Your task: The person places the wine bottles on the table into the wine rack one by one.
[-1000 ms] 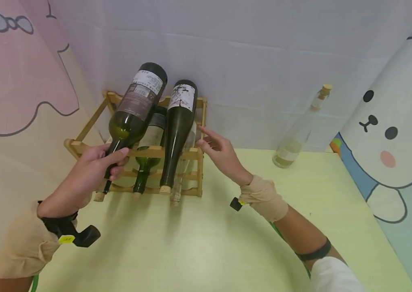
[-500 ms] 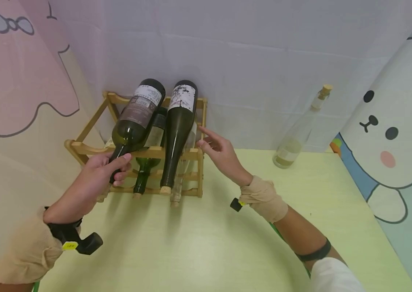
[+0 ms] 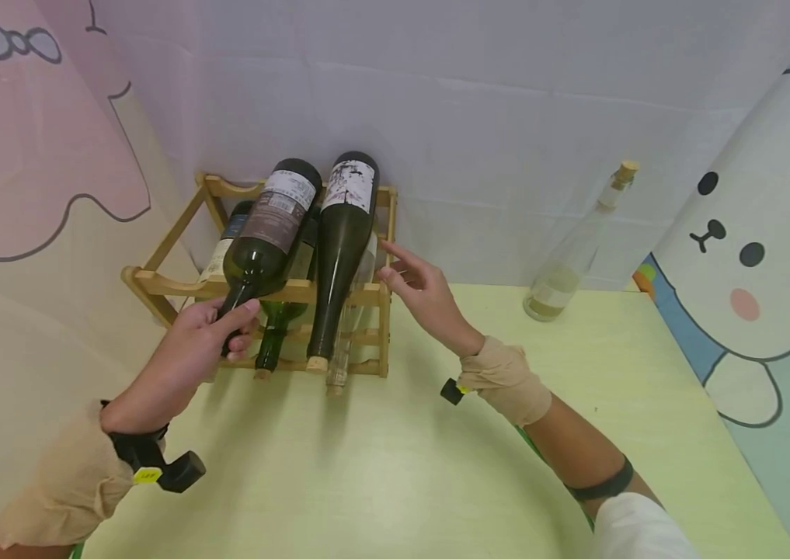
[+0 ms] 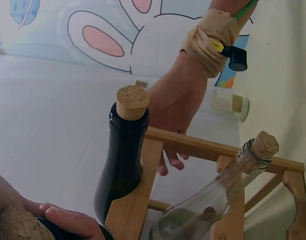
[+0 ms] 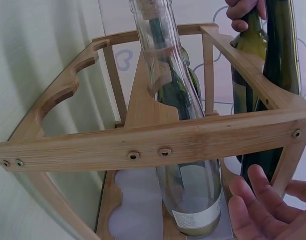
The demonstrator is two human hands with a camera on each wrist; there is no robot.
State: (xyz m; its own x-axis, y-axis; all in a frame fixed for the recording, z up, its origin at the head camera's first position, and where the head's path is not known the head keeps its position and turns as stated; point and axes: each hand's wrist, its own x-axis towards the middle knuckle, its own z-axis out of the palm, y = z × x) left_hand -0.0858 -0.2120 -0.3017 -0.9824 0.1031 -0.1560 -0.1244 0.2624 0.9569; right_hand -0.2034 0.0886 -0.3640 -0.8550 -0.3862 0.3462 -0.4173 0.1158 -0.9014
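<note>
My left hand (image 3: 209,332) grips the neck of a dark wine bottle (image 3: 276,213), which lies slanted, neck toward me, over the top tier of a wooden wine rack (image 3: 157,284). Beside it on that tier rests a second dark bottle (image 3: 344,241), corked, with a scuffed white label. Below lie a green bottle (image 3: 281,312), a corked clear glass bottle (image 5: 197,175) and a partly hidden bottle with a pale label (image 3: 218,260). At the rack's right side is my right hand (image 3: 429,299), fingers loosely extended by the frame, gripping nothing.
A corked clear bottle (image 3: 554,287) with a pale label stands upright on the pale green table (image 3: 395,466), to the right. A white cloth backdrop (image 3: 478,140) hangs behind the rack, and cartoon-printed sheets (image 3: 751,233) flank both sides.
The bottle in my left hand has come down and slightly right onto the rack, the hand moving with it. More of the pale-labelled lower bottle now shows. My right hand has stayed put.
</note>
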